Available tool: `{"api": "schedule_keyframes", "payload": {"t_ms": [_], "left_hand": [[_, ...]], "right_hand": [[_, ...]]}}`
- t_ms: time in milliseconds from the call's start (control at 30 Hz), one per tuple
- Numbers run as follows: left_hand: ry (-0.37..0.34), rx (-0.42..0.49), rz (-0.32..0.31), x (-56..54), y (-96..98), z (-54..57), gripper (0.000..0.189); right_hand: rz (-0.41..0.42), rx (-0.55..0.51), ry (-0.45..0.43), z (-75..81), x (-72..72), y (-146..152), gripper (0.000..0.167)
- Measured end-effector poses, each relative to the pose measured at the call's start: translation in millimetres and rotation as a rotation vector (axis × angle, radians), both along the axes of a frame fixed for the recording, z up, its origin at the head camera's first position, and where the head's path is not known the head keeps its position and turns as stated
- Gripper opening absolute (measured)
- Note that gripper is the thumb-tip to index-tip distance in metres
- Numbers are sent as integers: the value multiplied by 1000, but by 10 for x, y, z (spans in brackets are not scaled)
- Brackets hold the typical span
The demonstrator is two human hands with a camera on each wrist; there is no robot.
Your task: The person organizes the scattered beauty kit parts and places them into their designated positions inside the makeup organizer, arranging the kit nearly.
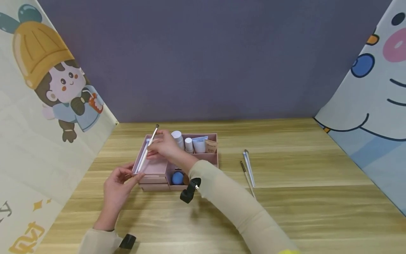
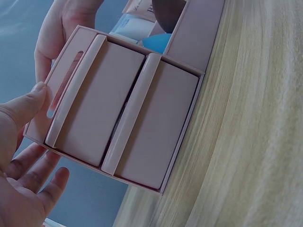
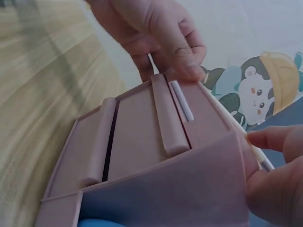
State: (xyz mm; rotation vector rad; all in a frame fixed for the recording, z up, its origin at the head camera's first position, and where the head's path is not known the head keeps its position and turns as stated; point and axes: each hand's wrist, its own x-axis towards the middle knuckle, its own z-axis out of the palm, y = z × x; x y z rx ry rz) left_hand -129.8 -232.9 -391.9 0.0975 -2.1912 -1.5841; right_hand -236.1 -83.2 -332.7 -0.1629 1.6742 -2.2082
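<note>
A pink makeup organizer (image 1: 158, 168) stands on the table. My left hand (image 1: 118, 185) grips its front left corner, thumb on the slotted front panel (image 2: 85, 40) and fingers along the side. Over the top left compartment, my right hand (image 1: 168, 148) pinches a white-handled makeup brush (image 1: 153, 134), its dark bristles pointing up and away. Another pale brush (image 1: 146, 143) lies along that compartment's left wall. In the right wrist view, the held brush (image 3: 258, 153) slants past the organizer's upper edge, and a white handle (image 3: 182, 101) shows through the slot.
Two drawers (image 2: 156, 123) sit below the slotted panel. The organizer's right side holds a white jar (image 1: 177, 138), a white-capped bottle (image 1: 189, 145), two tubes (image 1: 200, 145) and a blue sponge (image 1: 177, 178). Several brushes (image 1: 249, 169) lie on the table (image 1: 301, 197) to the right.
</note>
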Motion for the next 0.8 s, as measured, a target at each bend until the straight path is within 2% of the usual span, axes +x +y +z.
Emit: {"api": "schedule_keyframes", "payload": {"t_ms": [200,433,567,800], "left_hand": [[-6,4,5,11,4,1,28],[-42,-36,6,27,-5,20,28],[-48,-48,6,32,-7,19,27],[-47,-56,2,24,1,39,26]], "right_hand": [[69,113,-26,8,-24,-71,57],[245,265,-51,60,-52,-65,42],[311,312,-87,54,-81,-76,51],[331,318,-122,51,-122,-82,60]]}}
